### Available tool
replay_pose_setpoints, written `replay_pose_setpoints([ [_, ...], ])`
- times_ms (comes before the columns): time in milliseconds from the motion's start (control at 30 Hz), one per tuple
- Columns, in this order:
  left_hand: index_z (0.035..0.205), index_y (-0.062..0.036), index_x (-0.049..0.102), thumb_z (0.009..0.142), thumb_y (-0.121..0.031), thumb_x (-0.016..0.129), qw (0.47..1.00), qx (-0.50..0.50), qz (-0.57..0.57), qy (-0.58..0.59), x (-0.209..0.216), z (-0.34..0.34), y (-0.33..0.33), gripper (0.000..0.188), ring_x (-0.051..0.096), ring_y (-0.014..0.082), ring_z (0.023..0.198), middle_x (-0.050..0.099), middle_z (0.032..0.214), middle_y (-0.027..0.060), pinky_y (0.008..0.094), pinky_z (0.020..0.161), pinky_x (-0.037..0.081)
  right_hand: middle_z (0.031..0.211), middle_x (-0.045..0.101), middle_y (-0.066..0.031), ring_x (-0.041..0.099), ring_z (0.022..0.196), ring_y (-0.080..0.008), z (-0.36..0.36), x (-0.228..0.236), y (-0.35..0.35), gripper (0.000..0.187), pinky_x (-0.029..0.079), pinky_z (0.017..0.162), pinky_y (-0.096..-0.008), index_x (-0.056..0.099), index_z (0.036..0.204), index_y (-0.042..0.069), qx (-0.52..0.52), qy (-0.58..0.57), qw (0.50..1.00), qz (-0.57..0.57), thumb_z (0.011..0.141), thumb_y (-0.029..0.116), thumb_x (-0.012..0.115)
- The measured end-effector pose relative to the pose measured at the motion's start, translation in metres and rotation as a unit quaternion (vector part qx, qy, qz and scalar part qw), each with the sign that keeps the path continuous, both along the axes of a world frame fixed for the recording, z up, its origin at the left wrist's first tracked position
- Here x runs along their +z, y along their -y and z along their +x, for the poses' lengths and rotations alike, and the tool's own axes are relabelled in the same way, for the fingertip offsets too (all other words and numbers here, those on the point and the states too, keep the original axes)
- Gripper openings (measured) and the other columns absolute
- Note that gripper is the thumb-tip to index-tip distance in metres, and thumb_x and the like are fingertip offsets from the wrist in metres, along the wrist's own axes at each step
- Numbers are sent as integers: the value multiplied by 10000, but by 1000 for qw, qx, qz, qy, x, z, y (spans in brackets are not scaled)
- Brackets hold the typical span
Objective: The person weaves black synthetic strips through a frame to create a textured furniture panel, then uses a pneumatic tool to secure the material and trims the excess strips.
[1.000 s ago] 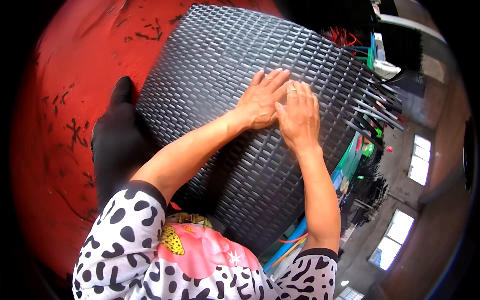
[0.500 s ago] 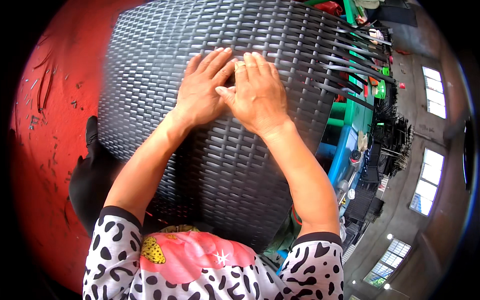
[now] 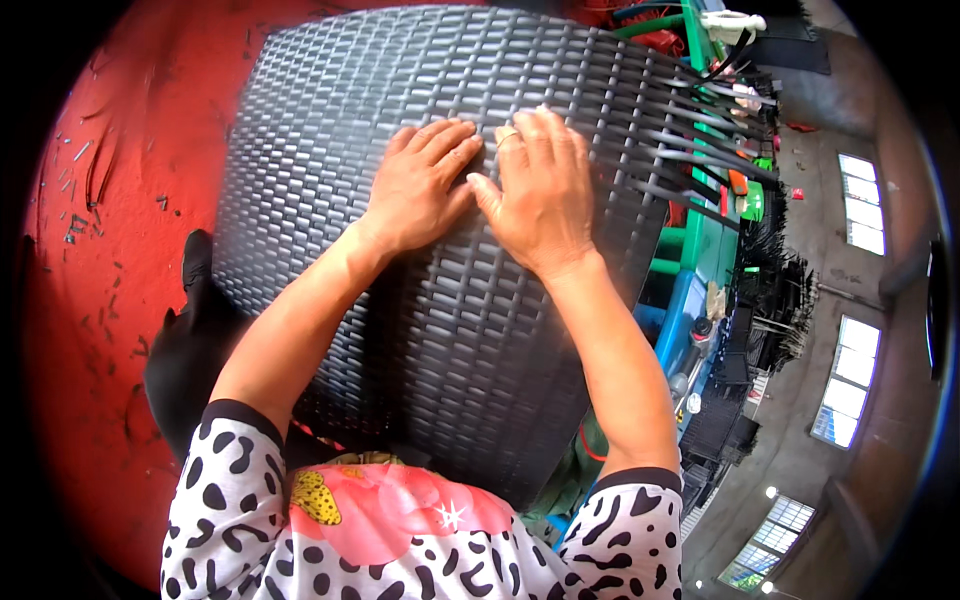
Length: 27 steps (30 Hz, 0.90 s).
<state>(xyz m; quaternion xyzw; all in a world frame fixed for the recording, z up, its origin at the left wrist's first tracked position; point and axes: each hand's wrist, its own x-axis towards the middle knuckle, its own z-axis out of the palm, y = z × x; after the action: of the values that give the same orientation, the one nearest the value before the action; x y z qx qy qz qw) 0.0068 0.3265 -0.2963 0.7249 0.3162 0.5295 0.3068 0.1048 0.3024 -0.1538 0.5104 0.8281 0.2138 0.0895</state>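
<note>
A large dark grey woven wicker panel (image 3: 330, 140) fills the middle of the head view, its weave curved over a frame. My left hand (image 3: 420, 190) lies flat on the weave, fingers spread and pointing up. My right hand (image 3: 540, 190) rests beside it, thumb touching the left hand's thumb side, with a ring on one finger. Both hands press on the strands and hold nothing. Loose unwoven strand ends (image 3: 700, 130) stick out at the panel's right edge.
A red floor (image 3: 90, 250) with scuff marks lies to the left. My black trouser leg and shoe (image 3: 190, 330) show at lower left. Green and blue frames (image 3: 700, 250) and dark bundles (image 3: 770, 300) stand to the right, with windows (image 3: 855, 200) beyond.
The view has closed in on the panel, which now fills more of the frame. Both hands have stayed side by side on the weave, shifting slightly along it.
</note>
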Motion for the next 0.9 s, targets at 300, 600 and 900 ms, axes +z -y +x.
replay_pose_setpoints([
  [300,1344,-44,424,803,-594,554,995,14,-6,-97,-22,-10,-30,783,283,283,1366,359,1446,124,467,1108,178,1173,519,-207,450,1161,-333,4,-2,-20,597,356,998,-423,566,1080,-46,-80,72,994,-34,736,422,709],
  [600,1304,-41,471,769,-592,587,998,24,-34,-55,-34,-22,-34,776,360,271,1321,437,1390,118,474,1095,200,1162,526,-203,464,1142,-344,-16,-7,-23,560,382,971,-445,570,1074,-37,-72,81,993,-48,722,367,732],
  [900,1326,-57,448,772,-536,612,998,-16,-54,-12,-38,-35,-36,750,376,307,1303,436,1372,156,501,1090,204,1280,501,-176,389,1262,-333,-26,-49,-117,481,311,1037,-436,562,1172,8,-49,66,990,-112,836,348,618],
])
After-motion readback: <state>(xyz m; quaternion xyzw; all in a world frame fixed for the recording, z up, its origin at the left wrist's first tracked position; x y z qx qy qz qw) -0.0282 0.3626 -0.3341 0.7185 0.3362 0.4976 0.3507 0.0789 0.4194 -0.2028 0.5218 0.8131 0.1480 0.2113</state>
